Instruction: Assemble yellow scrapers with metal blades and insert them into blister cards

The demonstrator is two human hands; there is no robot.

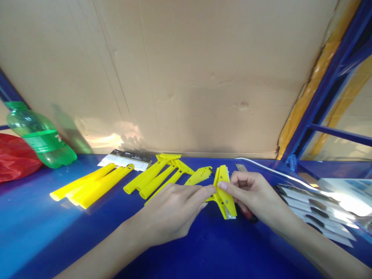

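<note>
A yellow plastic scraper with small screws in its wide head and a shiny strip along one edge is between my hands. My left hand is closed, its fingertips pinched at the left side of the head near the neck; what lies inside the palm is hidden. My right hand grips the head from the right, thumb pressed on its face. Beneath the right fingers shows part of a red and black object, its kind unclear. A flat yellow piece with holes lies just beyond my left hand.
Several yellow tube handles and yellow pieces with heads lie at left. Behind them is a printed card. A green bottle and red bag stand far left. At right are several white packets, a white cable and a blue frame.
</note>
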